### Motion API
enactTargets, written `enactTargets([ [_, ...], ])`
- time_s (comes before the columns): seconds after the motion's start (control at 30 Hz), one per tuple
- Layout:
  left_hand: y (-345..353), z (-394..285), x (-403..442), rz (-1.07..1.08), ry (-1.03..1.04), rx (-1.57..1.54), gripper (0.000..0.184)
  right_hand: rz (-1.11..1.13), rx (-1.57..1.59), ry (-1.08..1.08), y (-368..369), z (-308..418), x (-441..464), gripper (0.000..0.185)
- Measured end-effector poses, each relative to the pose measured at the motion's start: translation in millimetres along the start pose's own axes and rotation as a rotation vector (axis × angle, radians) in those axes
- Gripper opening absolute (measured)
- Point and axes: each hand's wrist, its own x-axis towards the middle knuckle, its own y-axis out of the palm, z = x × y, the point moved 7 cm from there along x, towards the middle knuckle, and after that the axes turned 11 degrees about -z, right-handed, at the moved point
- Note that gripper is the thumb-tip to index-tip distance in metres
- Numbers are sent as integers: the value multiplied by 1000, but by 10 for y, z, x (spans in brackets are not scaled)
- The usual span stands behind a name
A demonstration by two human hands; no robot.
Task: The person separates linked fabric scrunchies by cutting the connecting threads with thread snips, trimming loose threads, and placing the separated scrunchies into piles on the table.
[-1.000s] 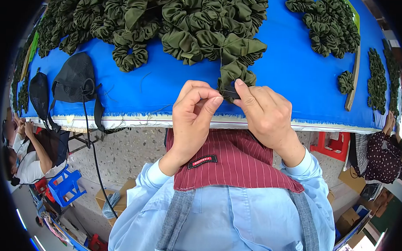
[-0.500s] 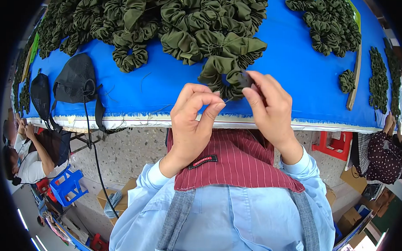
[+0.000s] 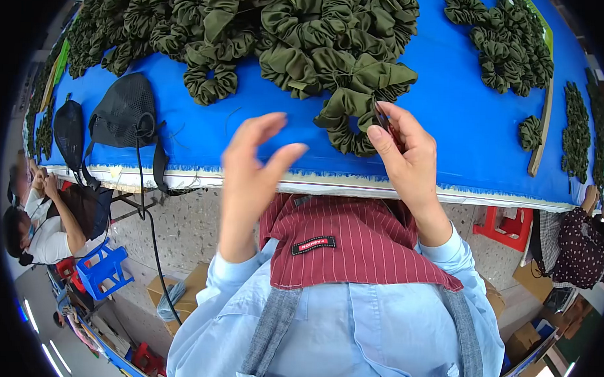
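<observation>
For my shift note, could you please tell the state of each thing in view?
Left hand, open, blurred, nothing visible in it
Right hand, closed on small tool
Small tool, held, partly hidden
Nearest scrunchie, gathered, its ring open
Scrunchie heap, piled, overlapping
Lone scrunchie, gathered, apart from the heap
Blue sheet, spread out, near edge frayed
Black mesh bag, lying on the sheet

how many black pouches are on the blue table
2: the larger pouch left of the left hand, the smaller pouch further left. Others could be hidden under the scrunchies.
</observation>
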Motion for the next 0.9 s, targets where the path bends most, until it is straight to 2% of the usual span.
enactTargets([
  [0.1, 470, -59, 24, -9, 19, -74, 35, 41, -23, 21, 32, -28, -36, 28],
  [0.17, 535, -80, 32, -38, 24, -142, 33, 52, -36, 27, 23, -41, -63, 28],
  [0.3, 573, 94, 12, 9, -321, -577, 29, 187, 104, 122, 117, -90, -166, 26],
  [0.33, 522, 90, -15, 5, -325, -572, 29, 193, 108, 125, 118, -83, -175, 26],
  [0.47, 261, 105, -265, 35, -464, -403, 21, 490, 57, 249, 251, -79, -272, 25],
  [0.5, 232, 127, -286, 29, -471, -396, 21, 499, 63, 252, 273, -66, -274, 25],
  [0.63, 153, 119, -308, 0, -308, -290, 18, 466, 48, 256, 311, -57, -177, 22],
  [0.9, 140, 5, -262, 1, -167, -191, 17, 456, 55, 212, 429, -25, -121, 17],
])
